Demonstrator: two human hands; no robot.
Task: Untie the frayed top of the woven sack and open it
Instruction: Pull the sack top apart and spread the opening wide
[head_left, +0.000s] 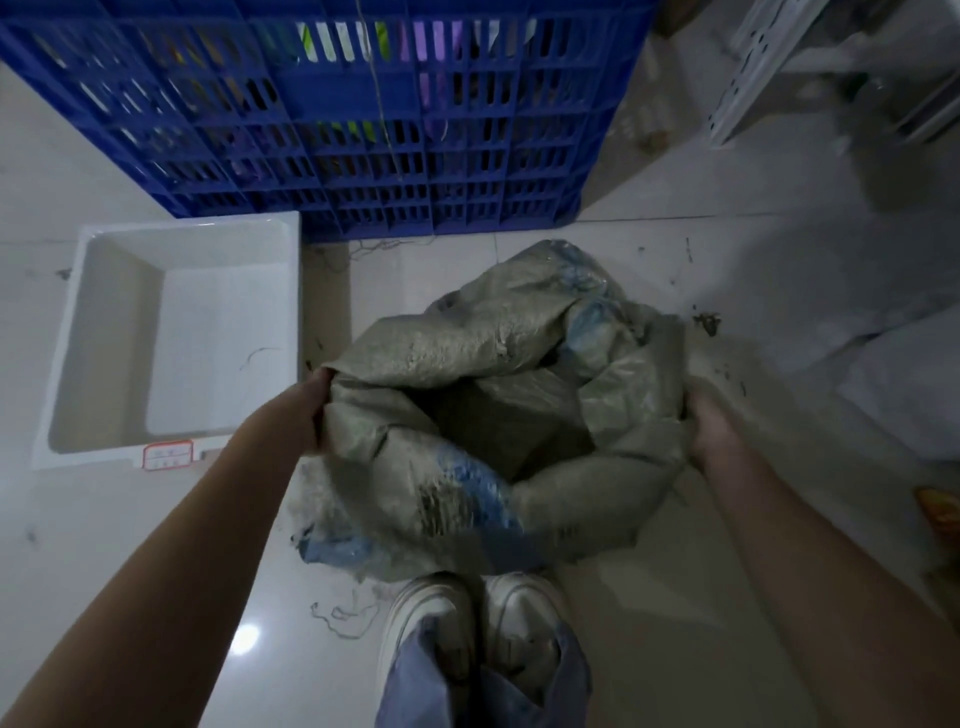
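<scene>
A grey-green woven sack (467, 343) with blue printed patches stands on the tiled floor in front of my feet. Its top is spread apart and a dark hollow (498, 421) shows inside. My left hand (311, 410) grips the sack's left rim, fingers curled into the fabric. My right hand (711, 426) holds the right rim, fingers tucked behind the cloth. A loose pale string (343, 618) lies on the floor by my left shoe, below the sack's frayed lower edge.
An open white plastic tub (67, 364) sits on the floor to the left. A tall blue slotted crate (363, 130) stands behind the sack. White metal shelving (753, 67) is at the upper right. My two white shoes (467, 623) touch the sack's near side. Dirt specks (706, 322) lie right of it.
</scene>
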